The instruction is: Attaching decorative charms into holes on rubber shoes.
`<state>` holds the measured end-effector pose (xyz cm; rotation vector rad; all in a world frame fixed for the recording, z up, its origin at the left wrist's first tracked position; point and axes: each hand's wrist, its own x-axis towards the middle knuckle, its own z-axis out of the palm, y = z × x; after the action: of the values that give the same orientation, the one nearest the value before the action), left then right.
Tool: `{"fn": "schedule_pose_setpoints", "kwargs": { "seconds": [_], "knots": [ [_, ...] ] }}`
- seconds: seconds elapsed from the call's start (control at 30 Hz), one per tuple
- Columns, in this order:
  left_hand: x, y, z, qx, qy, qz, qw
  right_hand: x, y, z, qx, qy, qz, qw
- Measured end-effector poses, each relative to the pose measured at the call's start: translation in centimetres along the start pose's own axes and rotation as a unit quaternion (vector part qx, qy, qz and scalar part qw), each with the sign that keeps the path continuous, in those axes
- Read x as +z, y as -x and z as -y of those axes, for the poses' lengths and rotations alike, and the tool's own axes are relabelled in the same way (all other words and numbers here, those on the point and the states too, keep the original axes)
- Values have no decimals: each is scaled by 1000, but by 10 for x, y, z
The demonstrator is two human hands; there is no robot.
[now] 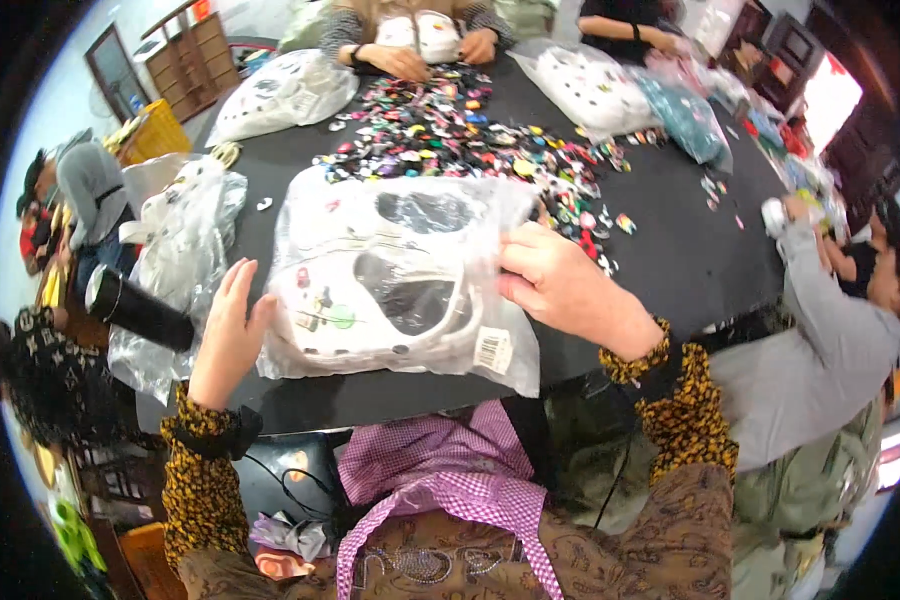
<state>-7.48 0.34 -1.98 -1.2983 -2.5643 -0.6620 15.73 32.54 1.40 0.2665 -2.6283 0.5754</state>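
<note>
A clear plastic bag (518, 345) with a pair of white clogs (305, 320) inside lies on the black table in front of me. Small charms decorate the clogs, and a white label sits at the bag's lower right corner. My right hand (560, 280) pinches the bag's right edge between thumb and curled fingers. At the bag's left side, my left hand (228, 335) is upright with its fingers stretched out, close to or touching the plastic. Beyond the bag spreads a heap of small colourful shoe charms (490, 150).
Other bagged white clogs lie at the back left (285, 95), back right (590, 95) and left (192, 225). A black cylinder (140, 310) juts in beside the left bag. Across the black table (670, 225), a person's hands (395, 62) hold white clogs. More people sit at right.
</note>
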Motion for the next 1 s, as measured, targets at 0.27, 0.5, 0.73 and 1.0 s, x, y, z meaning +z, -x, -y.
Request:
{"fn": "schedule_pose_setpoints", "kwargs": {
  "seconds": [0.27,0.5,0.73,1.0],
  "knots": [
    [1,8,12,-128,210,105,963,25,-47,2,-30,71,8,997],
    [2,11,3,-137,312,87,936,39,-57,-10,18,216,125,968],
    [8,14,1,-199,441,127,866,35,-45,-9,-17,231,5,973],
    [4,6,1,-247,429,105,862,-31,-23,28,-67,244,-106,962]
  ]
}}
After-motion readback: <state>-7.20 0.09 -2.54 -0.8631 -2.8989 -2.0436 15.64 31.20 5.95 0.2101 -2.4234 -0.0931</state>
